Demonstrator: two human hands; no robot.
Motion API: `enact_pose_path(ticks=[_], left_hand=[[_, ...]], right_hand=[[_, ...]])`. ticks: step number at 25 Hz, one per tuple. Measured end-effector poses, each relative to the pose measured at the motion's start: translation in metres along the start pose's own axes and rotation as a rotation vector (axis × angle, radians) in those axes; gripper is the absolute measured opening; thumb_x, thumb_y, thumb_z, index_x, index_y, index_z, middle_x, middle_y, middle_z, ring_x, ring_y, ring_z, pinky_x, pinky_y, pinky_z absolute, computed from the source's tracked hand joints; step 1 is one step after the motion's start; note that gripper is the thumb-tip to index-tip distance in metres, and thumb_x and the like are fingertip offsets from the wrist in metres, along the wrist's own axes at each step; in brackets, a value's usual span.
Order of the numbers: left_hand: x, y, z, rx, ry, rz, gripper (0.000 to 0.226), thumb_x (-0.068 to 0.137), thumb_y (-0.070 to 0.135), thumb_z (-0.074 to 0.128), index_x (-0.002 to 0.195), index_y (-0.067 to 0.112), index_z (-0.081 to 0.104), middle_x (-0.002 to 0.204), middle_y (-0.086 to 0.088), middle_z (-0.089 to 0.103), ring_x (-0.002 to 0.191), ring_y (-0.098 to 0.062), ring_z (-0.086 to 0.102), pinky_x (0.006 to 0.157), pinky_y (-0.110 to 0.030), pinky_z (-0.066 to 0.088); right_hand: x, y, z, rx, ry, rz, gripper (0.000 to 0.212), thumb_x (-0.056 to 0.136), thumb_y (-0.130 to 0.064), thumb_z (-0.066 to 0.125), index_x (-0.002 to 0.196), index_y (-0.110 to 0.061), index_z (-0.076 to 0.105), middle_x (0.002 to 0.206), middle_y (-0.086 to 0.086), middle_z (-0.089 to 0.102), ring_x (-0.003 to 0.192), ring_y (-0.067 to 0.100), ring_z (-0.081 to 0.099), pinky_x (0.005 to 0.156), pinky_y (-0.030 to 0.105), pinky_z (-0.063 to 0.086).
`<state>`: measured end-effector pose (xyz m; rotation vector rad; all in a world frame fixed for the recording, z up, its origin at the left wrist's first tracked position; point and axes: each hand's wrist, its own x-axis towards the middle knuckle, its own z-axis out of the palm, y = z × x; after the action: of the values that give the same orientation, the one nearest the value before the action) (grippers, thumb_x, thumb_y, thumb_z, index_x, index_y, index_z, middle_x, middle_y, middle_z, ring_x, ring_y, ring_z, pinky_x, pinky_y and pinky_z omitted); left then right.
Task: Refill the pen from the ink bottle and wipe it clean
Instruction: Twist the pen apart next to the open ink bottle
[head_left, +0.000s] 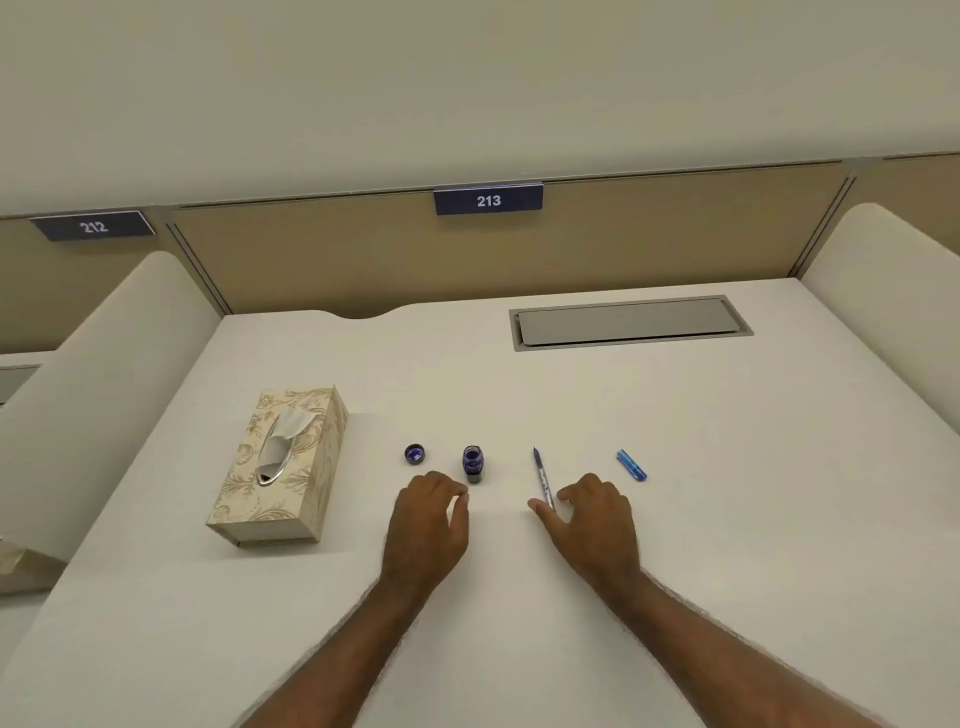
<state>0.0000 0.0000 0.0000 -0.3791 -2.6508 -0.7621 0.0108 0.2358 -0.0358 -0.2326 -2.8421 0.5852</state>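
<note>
A small ink bottle (472, 461) with blue ink stands uncapped on the white desk (519, 395). Its dark lid (414, 453) lies upturned to the left. A slim blue pen (542, 477) lies to the right of the bottle, its tip pointing away from me. The pen's blue cap (631, 464) lies farther right. My left hand (428, 519) hovers just below and left of the bottle, fingers loosely curled and holding nothing. My right hand (592, 514) rests at the near end of the pen, thumb and fingers on either side of it, loosely bent.
A patterned tissue box (291, 467) with a tissue sticking out sits at the left of the desk. A grey cable flap (631, 322) is set into the far right of the desk. Padded dividers (883, 291) flank both sides.
</note>
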Motion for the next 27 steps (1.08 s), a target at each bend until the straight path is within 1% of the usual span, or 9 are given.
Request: enact_pose_path(ticks=[5, 8, 14, 16, 19, 21, 22, 25, 27], left_hand=[[0.002, 0.027, 0.004, -0.254, -0.073, -0.282, 0.019, 0.1, 0.036, 0.065, 0.085, 0.026, 0.071, 0.082, 0.015, 0.068, 0.078, -0.005, 0.065, 0.072, -0.027, 0.053], [0.007, 0.027, 0.008, -0.275, -0.147, -0.33, 0.027, 0.1, 0.044, 0.062, 0.085, 0.025, 0.072, 0.08, 0.013, 0.071, 0.078, -0.005, 0.067, 0.072, -0.03, 0.055], [0.016, 0.037, 0.01, -0.264, -0.306, -0.377, 0.034, 0.101, 0.042, 0.062, 0.077, 0.019, 0.071, 0.069, 0.012, 0.067, 0.07, -0.007, 0.062, 0.069, -0.031, 0.051], [0.022, 0.045, 0.011, -0.295, -0.374, -0.407, 0.033, 0.103, 0.04, 0.061, 0.083, 0.017, 0.074, 0.073, 0.012, 0.068, 0.071, -0.005, 0.062, 0.068, -0.025, 0.047], [0.029, 0.055, 0.013, -0.388, -0.424, -0.473, 0.037, 0.105, 0.039, 0.057, 0.089, 0.012, 0.076, 0.081, 0.003, 0.073, 0.073, -0.01, 0.062, 0.065, -0.014, 0.042], [0.033, 0.061, 0.013, -0.463, -0.427, -0.527, 0.044, 0.106, 0.043, 0.055, 0.089, 0.007, 0.075, 0.087, -0.008, 0.076, 0.076, -0.02, 0.065, 0.068, -0.022, 0.046], [0.035, 0.063, 0.012, -0.519, -0.428, -0.578, 0.045, 0.106, 0.045, 0.055, 0.091, 0.009, 0.077, 0.09, -0.007, 0.077, 0.079, -0.021, 0.068, 0.07, -0.026, 0.048], [0.037, 0.072, 0.006, -0.698, -0.428, -0.706, 0.036, 0.105, 0.044, 0.058, 0.096, 0.017, 0.08, 0.088, 0.01, 0.079, 0.069, -0.002, 0.067, 0.065, -0.023, 0.049], [0.037, 0.075, 0.002, -0.788, -0.421, -0.737, 0.029, 0.106, 0.037, 0.059, 0.1, 0.02, 0.081, 0.094, 0.007, 0.081, 0.072, -0.004, 0.066, 0.065, -0.024, 0.047]], right_hand=[[0.001, -0.013, -0.004, 0.029, -0.061, 0.082, 0.028, 0.093, -0.047, 0.075, 0.09, -0.02, 0.079, 0.09, 0.0, 0.069, 0.085, 0.027, 0.066, 0.078, 0.04, 0.049], [0.002, -0.009, -0.003, 0.039, -0.04, 0.093, 0.023, 0.095, -0.039, 0.072, 0.088, -0.018, 0.08, 0.086, 0.0, 0.07, 0.081, 0.026, 0.066, 0.075, 0.04, 0.051], [0.0, -0.005, -0.011, 0.16, -0.05, 0.173, 0.014, 0.086, -0.029, 0.074, 0.077, -0.019, 0.077, 0.077, -0.005, 0.07, 0.075, 0.023, 0.066, 0.073, 0.039, 0.053], [-0.004, -0.006, -0.021, 0.215, -0.058, 0.206, 0.012, 0.085, -0.03, 0.075, 0.076, -0.022, 0.076, 0.077, -0.009, 0.069, 0.075, 0.017, 0.065, 0.074, 0.04, 0.055], [-0.014, -0.012, -0.04, 0.356, -0.041, 0.258, 0.01, 0.085, -0.032, 0.079, 0.078, -0.026, 0.075, 0.08, -0.013, 0.07, 0.077, 0.008, 0.066, 0.074, 0.03, 0.056], [-0.021, -0.016, -0.052, 0.44, -0.033, 0.258, 0.009, 0.086, -0.033, 0.081, 0.079, -0.028, 0.076, 0.082, -0.015, 0.071, 0.079, 0.005, 0.068, 0.073, 0.024, 0.054], [-0.025, -0.017, -0.056, 0.465, -0.035, 0.251, 0.009, 0.085, -0.033, 0.082, 0.079, -0.029, 0.076, 0.082, -0.016, 0.072, 0.079, 0.003, 0.067, 0.072, 0.02, 0.053], [-0.035, -0.02, -0.067, 0.514, -0.034, 0.23, 0.009, 0.085, -0.034, 0.083, 0.079, -0.032, 0.076, 0.081, -0.017, 0.072, 0.082, 0.004, 0.066, 0.069, 0.014, 0.048], [-0.038, -0.021, -0.072, 0.534, -0.037, 0.215, 0.008, 0.085, -0.033, 0.083, 0.081, -0.032, 0.077, 0.082, -0.016, 0.072, 0.082, 0.006, 0.066, 0.069, 0.014, 0.047]])
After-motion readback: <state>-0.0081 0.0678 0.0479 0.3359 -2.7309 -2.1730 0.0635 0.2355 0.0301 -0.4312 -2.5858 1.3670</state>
